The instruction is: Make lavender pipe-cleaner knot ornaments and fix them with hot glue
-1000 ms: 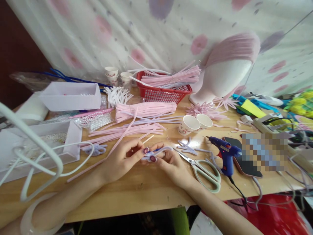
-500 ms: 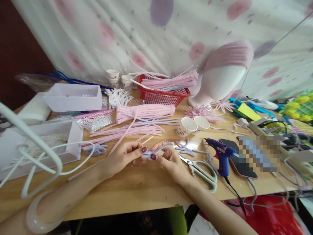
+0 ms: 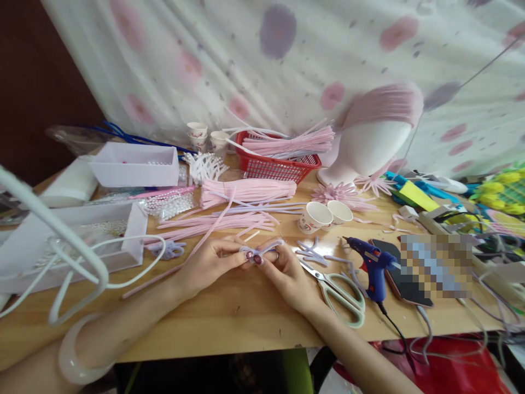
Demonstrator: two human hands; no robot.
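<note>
Both hands meet low over the wooden table [image 3: 229,323]. My left hand [image 3: 207,264] and my right hand [image 3: 287,271] pinch the same bent lilac pipe cleaner [image 3: 268,247] between thumbs and fingertips. Its loose end curls up over my right fingers. Pink pipe cleaners [image 3: 221,221] lie just behind the hands. A finished lilac loop shape [image 3: 169,250] rests to the left of my left hand. Green-handled scissors [image 3: 342,293] lie right beside my right hand, with short lilac offcuts [image 3: 310,251] behind them.
A blue glue gun [image 3: 371,262] stands right of the scissors, its cord running off the front edge. Two paper cups [image 3: 324,213], a red basket [image 3: 274,164] of pink stems, a foam head [image 3: 369,148], and white boxes [image 3: 82,241] crowd the table.
The view has shifted slightly. My hands have drawn closer together on the lilac pipe cleaner, and its free end has bent further over my right fingers.
</note>
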